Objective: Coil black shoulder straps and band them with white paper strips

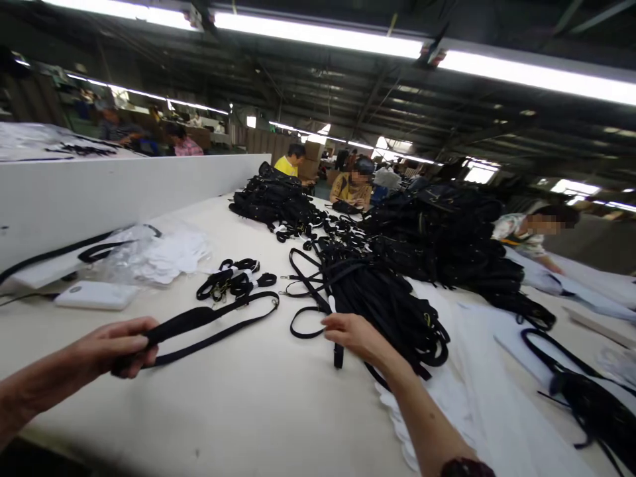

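My left hand is closed around the folded end of a black strap. Its loop, with a small metal ring at the far end, stretches to the right over the table. My right hand reaches to the near left edge of a heap of black straps, fingers pinched on a black strap whose short end hangs below them. A small white piece shows just above these fingertips; whether they touch it I cannot tell. Between the hands, farther back, lie coiled black straps with white bands and metal clips.
Dark bags are piled at the back and right. A white box-like object and a clear plastic bag with white pieces lie left, before a low white partition. White sheets lie right. Several people sit beyond.
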`<state>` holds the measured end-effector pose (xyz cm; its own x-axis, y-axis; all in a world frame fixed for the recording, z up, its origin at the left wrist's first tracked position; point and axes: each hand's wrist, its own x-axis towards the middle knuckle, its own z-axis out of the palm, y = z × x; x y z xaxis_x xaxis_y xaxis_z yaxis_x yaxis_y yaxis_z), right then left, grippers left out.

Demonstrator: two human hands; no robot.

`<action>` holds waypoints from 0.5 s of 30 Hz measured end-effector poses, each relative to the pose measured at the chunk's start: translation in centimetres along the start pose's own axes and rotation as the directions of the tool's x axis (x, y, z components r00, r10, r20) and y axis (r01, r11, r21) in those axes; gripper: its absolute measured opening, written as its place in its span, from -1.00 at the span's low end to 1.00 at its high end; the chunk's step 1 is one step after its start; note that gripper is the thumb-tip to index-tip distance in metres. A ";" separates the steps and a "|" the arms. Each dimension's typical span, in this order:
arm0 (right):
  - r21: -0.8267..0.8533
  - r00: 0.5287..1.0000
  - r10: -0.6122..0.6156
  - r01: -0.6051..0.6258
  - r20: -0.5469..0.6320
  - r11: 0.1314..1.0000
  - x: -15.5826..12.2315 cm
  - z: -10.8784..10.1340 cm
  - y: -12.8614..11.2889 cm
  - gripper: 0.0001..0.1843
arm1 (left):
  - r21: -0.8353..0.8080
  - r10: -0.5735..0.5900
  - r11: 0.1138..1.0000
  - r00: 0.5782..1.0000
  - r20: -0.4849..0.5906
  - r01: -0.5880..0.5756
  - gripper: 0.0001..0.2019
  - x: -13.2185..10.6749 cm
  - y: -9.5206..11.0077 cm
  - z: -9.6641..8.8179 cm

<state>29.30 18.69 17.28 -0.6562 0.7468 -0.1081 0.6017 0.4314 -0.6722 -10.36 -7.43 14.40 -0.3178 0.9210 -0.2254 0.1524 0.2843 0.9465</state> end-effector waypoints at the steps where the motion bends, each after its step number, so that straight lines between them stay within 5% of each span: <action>1: 0.051 0.997 -0.074 0.073 0.026 0.996 0.7 2.0 -1.9 -0.67 | -0.008 0.002 1.000 0.999 0.051 -0.001 -0.66 -0.4 0.4 0.5; 4: 0.188 0.974 -0.201 0.180 0.103 0.966 1.7 7.9 -6.8 -0.63 | 0.100 0.063 0.991 0.981 0.182 -0.083 -0.67 -1.6 0.9 3.1; 8: 0.124 0.990 -0.114 0.102 0.088 0.987 0.1 13.9 -9.0 -0.62 | 0.386 0.252 0.853 0.924 0.286 -0.352 -0.75 -3.2 -1.9 10.4; 10: 0.059 0.998 -0.054 0.051 0.042 0.997 -1.6 15.4 -7.7 -0.60 | 0.442 0.299 0.772 0.875 0.381 -0.456 -0.68 -3.7 -4.3 14.5; 12: 0.025 0.997 0.034 -0.033 -0.068 0.999 -3.5 16.1 -5.1 -0.57 | 0.449 0.341 0.668 0.780 0.525 -0.594 -0.44 -4.1 -6.4 17.4; 15: 0.203 0.944 0.210 -0.160 -0.256 0.966 -6.4 16.1 -0.3 -0.57 | 0.417 0.432 0.533 0.661 0.614 -0.736 -0.41 -4.0 -8.0 18.2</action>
<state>25.96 5.62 6.34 -0.3760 0.9249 -0.0560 0.5942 0.1942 -0.7805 6.75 -8.58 3.54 0.4302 0.8949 0.1186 0.7055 -0.4153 0.5744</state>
